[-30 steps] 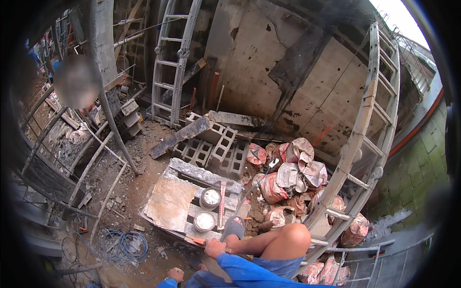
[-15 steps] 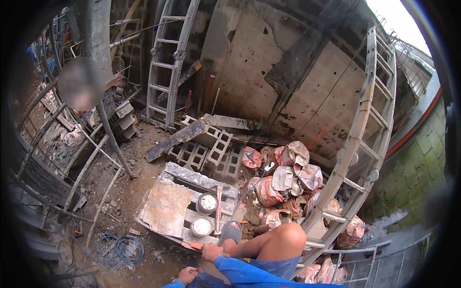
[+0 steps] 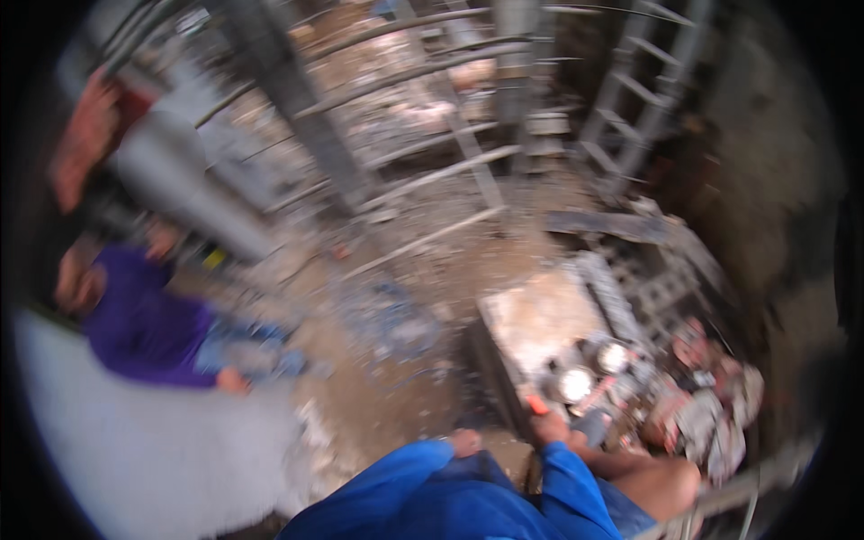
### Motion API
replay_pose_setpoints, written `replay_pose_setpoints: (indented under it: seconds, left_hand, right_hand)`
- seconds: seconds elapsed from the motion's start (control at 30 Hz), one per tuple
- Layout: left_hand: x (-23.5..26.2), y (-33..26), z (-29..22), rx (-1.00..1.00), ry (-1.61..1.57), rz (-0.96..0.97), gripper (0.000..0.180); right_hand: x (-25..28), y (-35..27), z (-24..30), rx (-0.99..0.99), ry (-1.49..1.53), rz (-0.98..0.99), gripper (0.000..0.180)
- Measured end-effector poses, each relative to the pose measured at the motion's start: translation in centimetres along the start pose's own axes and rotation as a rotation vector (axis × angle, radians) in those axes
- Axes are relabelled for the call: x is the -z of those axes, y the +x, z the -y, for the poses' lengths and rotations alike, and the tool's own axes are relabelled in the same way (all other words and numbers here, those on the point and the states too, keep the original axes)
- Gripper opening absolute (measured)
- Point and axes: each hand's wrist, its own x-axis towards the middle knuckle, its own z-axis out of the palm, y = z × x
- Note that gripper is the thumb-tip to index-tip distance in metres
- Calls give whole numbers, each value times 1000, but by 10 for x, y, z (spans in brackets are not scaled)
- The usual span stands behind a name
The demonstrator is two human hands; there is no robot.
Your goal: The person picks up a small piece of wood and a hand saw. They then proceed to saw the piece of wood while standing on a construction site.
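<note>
Far left: we see a person in a purple top (image 3: 144,324) lying low beside a pale grey slab (image 3: 153,459).
Middle ground: dirt floor (image 3: 378,396) with bits of rubble and a blue tangle (image 3: 391,315), all blurry.
Our left hand (image 3: 465,442): it pokes out of our blue sleeve (image 3: 396,490), over the dirt; the picture is too blurry for us to tell how its grip stands.
Our right hand (image 3: 547,427): it sits just beside a small orange thing (image 3: 537,405) at the edge of the block stack (image 3: 540,315); we cannot tell if the grip has hold of it.
On the stack: two round white tubs (image 3: 576,384).
Far right: crumpled bags (image 3: 711,409) in a heap, near our bare knee (image 3: 661,477).
</note>
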Motion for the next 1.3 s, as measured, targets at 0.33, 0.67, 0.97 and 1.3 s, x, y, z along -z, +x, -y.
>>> replay_pose_setpoints:
  seconds: [0.33, 0.67, 0.97, 1.3]
  left_hand:
    - [3, -82, 7, 507, -116, -20, 31]
    - [-46, -110, 15, 680, -281, -89, 36]
    - [-61, -106, 3, 678, -392, -208, 35]
    - [-45, -95, -5, 690, -368, -202, 36]
  right_hand:
    - [-11, 20, -36, 236, -31, -133, 32]
    - [-8, 32, -49, 273, 33, -149, 39]
    - [3, 34, -47, 285, 19, -124, 39]
    - [-8, 63, -72, 294, 35, -126, 38]
